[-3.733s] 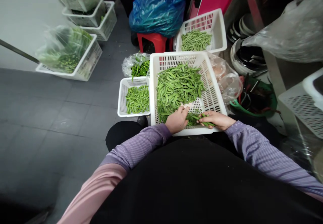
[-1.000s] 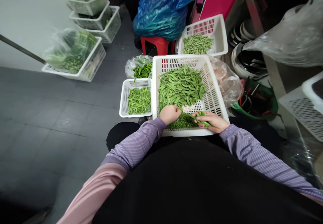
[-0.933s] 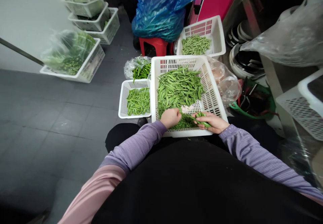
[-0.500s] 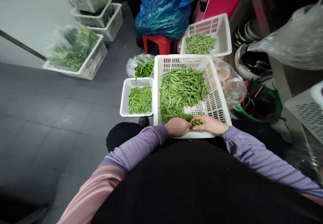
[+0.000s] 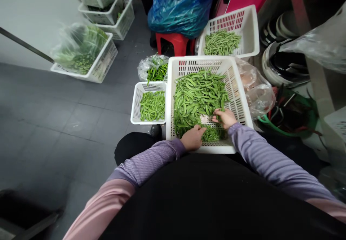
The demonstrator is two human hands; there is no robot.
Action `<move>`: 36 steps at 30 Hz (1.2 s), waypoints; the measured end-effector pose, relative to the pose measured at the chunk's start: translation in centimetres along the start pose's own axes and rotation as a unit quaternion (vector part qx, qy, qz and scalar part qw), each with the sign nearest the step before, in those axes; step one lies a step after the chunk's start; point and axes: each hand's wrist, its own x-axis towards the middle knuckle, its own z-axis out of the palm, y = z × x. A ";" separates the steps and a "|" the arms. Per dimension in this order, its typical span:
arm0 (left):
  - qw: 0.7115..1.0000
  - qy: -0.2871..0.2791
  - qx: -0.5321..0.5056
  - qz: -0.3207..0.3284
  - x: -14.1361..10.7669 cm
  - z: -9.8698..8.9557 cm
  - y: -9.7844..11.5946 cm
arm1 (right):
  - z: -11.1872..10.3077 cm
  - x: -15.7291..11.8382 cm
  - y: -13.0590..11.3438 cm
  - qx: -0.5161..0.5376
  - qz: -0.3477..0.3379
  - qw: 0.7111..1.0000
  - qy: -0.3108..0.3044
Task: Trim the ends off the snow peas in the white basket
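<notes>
A large white basket (image 5: 243,103) in front of me holds a heap of flat green pea pods (image 5: 196,92). Near its front wall lies a pile of small green trimmings (image 5: 211,134). My left hand (image 5: 193,138) is over the front left of the basket, beside the trimmings, its fingers drawn together; what they pinch, if anything, is too small to name. At the right edge of the heap, my right hand (image 5: 225,118) has thumb and fingers closed at the pods; what is between them cannot be made out.
Left of the big basket stands a small white basket (image 5: 133,104) of pods, with a bag of green peppers (image 5: 157,70) behind. A basket of green beans (image 5: 222,43), red stool (image 5: 174,43) and blue bag (image 5: 180,12) are farther back. Right: green tub (image 5: 310,124).
My hands have moved apart. The right one has gone forward to the heap and no longer shows the pods it held; the left one is slightly nearer the trimmings. The view has shifted slightly.
</notes>
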 end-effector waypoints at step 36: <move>0.995 -0.025 -0.001 -0.092 0.4 -1.5 -0.9 | -3.6 -11.7 -1.4 -0.068 -0.207 0.969 -0.117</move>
